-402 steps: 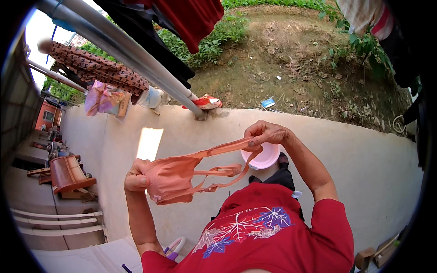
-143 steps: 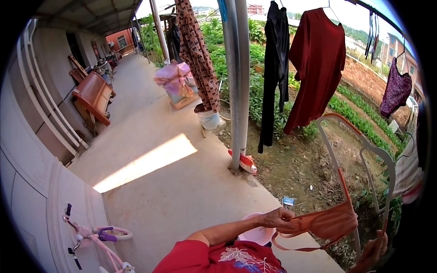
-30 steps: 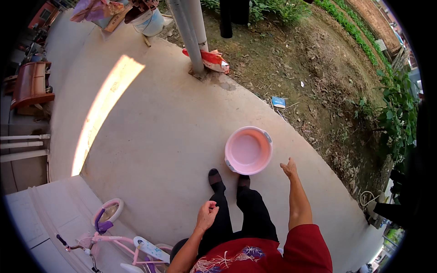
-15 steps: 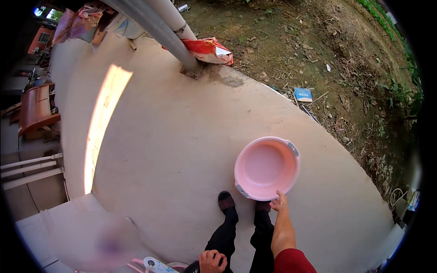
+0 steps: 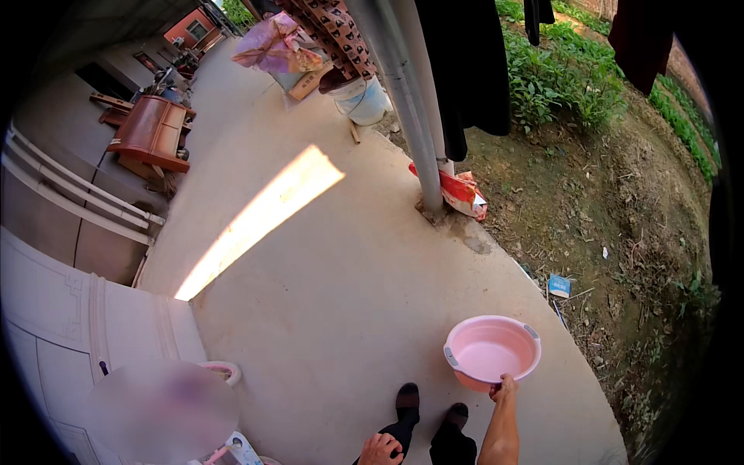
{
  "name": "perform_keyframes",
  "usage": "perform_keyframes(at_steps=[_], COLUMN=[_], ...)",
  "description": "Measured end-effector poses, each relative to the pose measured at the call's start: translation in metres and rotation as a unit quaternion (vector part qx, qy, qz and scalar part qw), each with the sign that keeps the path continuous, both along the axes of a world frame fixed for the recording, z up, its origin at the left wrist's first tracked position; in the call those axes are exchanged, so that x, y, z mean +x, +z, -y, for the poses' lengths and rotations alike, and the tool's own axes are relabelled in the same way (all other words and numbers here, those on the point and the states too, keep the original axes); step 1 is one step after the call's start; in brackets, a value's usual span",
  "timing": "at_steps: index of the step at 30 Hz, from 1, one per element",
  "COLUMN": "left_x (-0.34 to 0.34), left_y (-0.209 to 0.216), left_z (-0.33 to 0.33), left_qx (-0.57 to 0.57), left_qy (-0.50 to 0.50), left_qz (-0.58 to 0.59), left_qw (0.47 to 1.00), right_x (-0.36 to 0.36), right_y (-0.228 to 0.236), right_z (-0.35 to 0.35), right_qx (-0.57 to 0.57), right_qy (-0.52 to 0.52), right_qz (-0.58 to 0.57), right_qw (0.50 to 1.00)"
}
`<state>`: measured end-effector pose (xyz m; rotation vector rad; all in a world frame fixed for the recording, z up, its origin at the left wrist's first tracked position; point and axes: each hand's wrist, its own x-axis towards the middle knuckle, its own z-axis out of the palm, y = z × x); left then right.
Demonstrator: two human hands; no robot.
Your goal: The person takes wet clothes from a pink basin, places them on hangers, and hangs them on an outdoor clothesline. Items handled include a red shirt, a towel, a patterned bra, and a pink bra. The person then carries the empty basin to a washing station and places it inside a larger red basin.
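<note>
A round pink plastic basin (image 5: 488, 349) with grey grips on its rim is out in front of me, to the right. My right hand (image 5: 504, 387) pinches its near rim, the arm stretched forward. Nothing shows inside the basin. My left hand (image 5: 380, 449) lies on my dark-trousered left leg, its fingers loosely bent and holding nothing. Below the basin, to its left, are my feet in dark shoes (image 5: 408, 399).
A metal post (image 5: 411, 116) with a red bag (image 5: 463, 194) at its foot stands by the concrete edge. Dark clothes (image 5: 465, 70) hang beyond it. Soil lies at right. A white bucket (image 5: 363, 101) is farther back. A blurred patch covers the lower left, beside a pink-rimmed item (image 5: 225, 370).
My view has tilted up and turned left, bringing in the hanging clothes and bucket. The basin, still in my right hand, appears lower and farther right. My left hand stays on my leg.
</note>
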<state>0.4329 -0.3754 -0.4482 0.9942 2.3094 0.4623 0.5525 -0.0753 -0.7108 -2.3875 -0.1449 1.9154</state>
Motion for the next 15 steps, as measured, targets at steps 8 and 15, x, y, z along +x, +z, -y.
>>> perform_keyframes(at_steps=[8,15], left_x=[0.002,-0.067], left_y=[0.068,0.148], left_z=[-0.023,-0.049], left_qx=[0.063,0.110], left_qy=[0.309,0.450], left_qz=[0.252,0.555], left_qw=[0.915,0.691], right_x=[0.008,0.042], right_y=[0.209,0.442], right_z=[-0.007,0.018], right_qx=[0.185,0.279], right_qy=[0.128,0.189], right_qz=[-0.040,-0.184], right_qw=[0.974,0.923])
